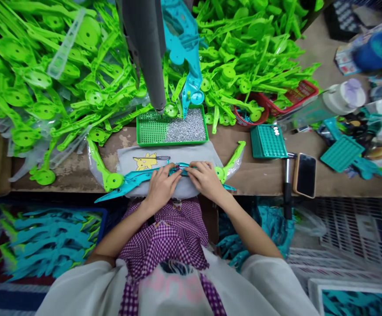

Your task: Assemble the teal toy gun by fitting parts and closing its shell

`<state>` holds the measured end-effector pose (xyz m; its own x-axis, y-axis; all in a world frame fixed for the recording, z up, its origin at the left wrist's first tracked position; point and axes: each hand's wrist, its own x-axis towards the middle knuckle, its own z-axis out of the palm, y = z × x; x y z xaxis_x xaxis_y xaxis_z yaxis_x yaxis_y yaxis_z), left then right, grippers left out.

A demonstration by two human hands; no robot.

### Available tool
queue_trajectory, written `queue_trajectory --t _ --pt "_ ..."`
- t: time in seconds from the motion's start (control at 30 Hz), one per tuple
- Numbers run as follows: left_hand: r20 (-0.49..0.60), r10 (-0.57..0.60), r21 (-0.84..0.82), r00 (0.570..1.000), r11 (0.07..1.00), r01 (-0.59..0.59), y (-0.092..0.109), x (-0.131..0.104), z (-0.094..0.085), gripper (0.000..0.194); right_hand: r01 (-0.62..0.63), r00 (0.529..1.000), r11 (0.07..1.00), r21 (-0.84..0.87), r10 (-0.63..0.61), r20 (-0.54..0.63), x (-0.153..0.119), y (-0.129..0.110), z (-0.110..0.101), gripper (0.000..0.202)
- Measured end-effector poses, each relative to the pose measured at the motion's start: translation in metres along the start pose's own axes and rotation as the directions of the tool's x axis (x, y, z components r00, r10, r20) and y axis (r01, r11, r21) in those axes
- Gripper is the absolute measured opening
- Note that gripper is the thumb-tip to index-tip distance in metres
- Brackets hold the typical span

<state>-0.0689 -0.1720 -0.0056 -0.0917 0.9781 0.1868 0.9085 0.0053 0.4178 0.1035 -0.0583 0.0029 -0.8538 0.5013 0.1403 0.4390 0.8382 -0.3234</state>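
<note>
Curved blue plastic piece [134, 179] lies over a pale grey cloth [194, 153] at the near edge of the brown table [250, 176], probably for cushioning, its middle pinched by bent fingers of the left hand [161, 188] and right hand [207, 180], likely to steady it.

Bright blue plastic part [134, 179], lime-green end pieces [114, 181], grey cloth [195, 154] with yellow cartoon [145, 164], purple-and-white checked apron [174, 243], green tray [173, 143]

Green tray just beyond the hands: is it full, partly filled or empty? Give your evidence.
The green tray is partly filled: small silvery pieces cover its right side, while bare perforated floor shows at left.
</note>
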Motion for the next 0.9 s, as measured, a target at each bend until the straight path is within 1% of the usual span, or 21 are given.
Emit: queue_trajectory --t 0.1,0.2,0.3,0.4,0.47,0.57,0.73,0.8,0.87,0.9 --pt "0.116 -0.004 0.036 0.993 0.999 0.000 0.000 0.012 -0.012 0.028 -0.042 0.999 0.999 0.032 0.042 -0.014 -0.003 -0.004 0.003 0.034" --pt "0.220 -0.003 0.016 0.975 1.000 0.000 -0.005 0.031 -0.022 0.023 -0.130 0.990 0.989 0.065 0.133 -0.050 -0.002 -0.011 0.007 0.033" --pt "0.303 0.021 -0.044 0.953 0.999 -0.008 -0.013 0.050 -0.026 0.023 -0.238 0.965 0.969 0.070 0.244 -0.092 0.002 -0.020 0.010 0.035" --pt "0.362 0.035 -0.103 0.932 0.995 0.003 -0.020 0.062 -0.026 0.019 -0.294 0.949 0.952 0.088 0.301 -0.092 0.006 -0.024 0.012 0.035" --pt "0.366 0.035 -0.141 0.930 0.990 0.018 -0.023 0.066 -0.024 0.016 -0.304 0.945 0.946 0.114 0.315 -0.089 0.006 -0.024 0.013 0.033" --pt "0.343 0.035 -0.185 0.939 0.982 0.031 -0.026 0.068 -0.022 0.012 -0.299 0.944 0.944 0.142 0.314 -0.101 0.003 -0.022 0.016 0.029" --pt "0.340 0.053 -0.266 0.939 0.963 0.042 -0.029 0.070 -0.017 0.011 -0.274 0.941 0.953 0.127 0.293 -0.167 0.004 -0.024 0.018 0.023" --pt "0.329 0.048 -0.266 0.943 0.963 0.044 -0.027 0.069 -0.016 0.011 -0.307 0.933 0.946 0.102 0.320 -0.163 0.008 -0.026 0.018 0.022" --pt "0.297 0.030 -0.247 0.954 0.968 0.046 -0.024 0.065 -0.014 0.007 -0.339 0.926 0.938 0.072 0.346 -0.148 0.013 -0.028 0.017 0.021" --pt "0.279 0.019 -0.240 0.960 0.970 0.051 -0.023 0.063 -0.013 0.005 -0.335 0.930 0.940 0.059 0.340 -0.140 0.014 -0.028 0.017 0.021"
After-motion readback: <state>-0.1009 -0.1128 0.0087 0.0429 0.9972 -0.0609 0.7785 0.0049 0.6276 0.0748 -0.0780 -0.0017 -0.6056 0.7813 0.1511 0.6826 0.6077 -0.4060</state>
